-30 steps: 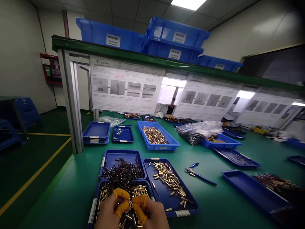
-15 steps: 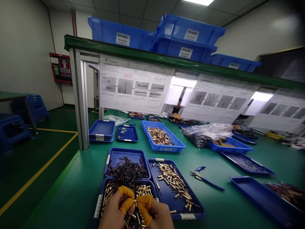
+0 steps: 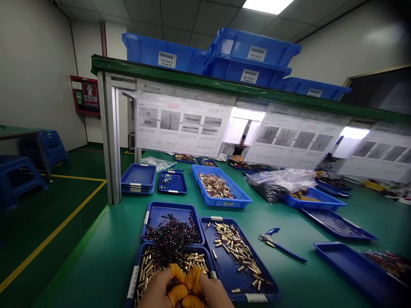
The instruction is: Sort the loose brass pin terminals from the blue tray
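Note:
My left hand [image 3: 162,287] and my right hand [image 3: 210,288] meet low in the head view, over the near blue tray [image 3: 132,284]. Both are closed, with yellow finger cots on the fingertips pressed together. Whatever lies between them is hidden. Loose brass tubes [image 3: 146,267] surround my hands in that tray. Just beyond, black wire pieces [image 3: 171,233] lie heaped in another tray [image 3: 173,206] and spill over the near one's rim. To the right, a longer tray [image 3: 224,273] contains brass tubes [image 3: 239,246], some with thin dark wires.
Blue-handled pliers [image 3: 284,248] lie right of the trays. Behind are stacked trays [image 3: 138,177], a bin of brass parts [image 3: 216,186] and a plastic bag [image 3: 282,182]. A shelf post [image 3: 111,141] stands at left. Another person's hand [image 3: 236,158] shows beyond the hanging sheets.
My hands have drawn closer together and slightly lower. A small brass piece visible at the fingertips before is now covered. The view has shifted slightly.

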{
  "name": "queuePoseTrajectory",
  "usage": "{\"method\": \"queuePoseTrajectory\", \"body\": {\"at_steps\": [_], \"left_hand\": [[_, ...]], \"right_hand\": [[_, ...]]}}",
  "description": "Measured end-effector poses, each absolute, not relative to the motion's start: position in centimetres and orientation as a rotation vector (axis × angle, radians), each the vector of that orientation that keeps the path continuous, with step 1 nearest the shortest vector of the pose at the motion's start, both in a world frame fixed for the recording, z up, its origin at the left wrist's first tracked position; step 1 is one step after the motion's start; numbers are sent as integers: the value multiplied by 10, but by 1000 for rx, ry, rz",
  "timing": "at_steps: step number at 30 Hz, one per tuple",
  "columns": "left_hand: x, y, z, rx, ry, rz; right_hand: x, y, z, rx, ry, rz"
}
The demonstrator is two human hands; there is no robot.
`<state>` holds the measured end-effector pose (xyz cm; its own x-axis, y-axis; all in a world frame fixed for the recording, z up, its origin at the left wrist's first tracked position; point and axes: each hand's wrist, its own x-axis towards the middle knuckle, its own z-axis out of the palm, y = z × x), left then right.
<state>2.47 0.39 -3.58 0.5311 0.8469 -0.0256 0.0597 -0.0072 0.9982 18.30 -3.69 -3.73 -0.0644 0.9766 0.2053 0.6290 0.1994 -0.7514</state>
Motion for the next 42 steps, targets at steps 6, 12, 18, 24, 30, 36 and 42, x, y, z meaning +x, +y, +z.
{"method": "queuePoseTrajectory", "body": {"at_steps": [6, 12, 18, 24, 30, 36, 42], "left_hand": [[22, 2, -13, 1325, 988, 858], [19, 1, -10, 1333, 925, 886], [19, -2, -6, 1473, 958, 875], [18, -6, -1, 1638, 971, 916], [15, -9, -5, 1900, 969, 1004], [12, -9, -9, 1768, 1033, 793], [13, -7, -10, 1742, 959, 797]], "right_hand": [[180, -45, -1, -1555, -1714, 545], [179, -48, 6, -1432, -1684, 515], [175, -49, 8, -1417, -1663, 533], [176, -48, -4, -1484, -1682, 585], [178, -48, -22, -1536, -1702, 556], [177, -52, -19, -1456, -1786, 434], [174, -53, -11, -1474, -1720, 482]]}}
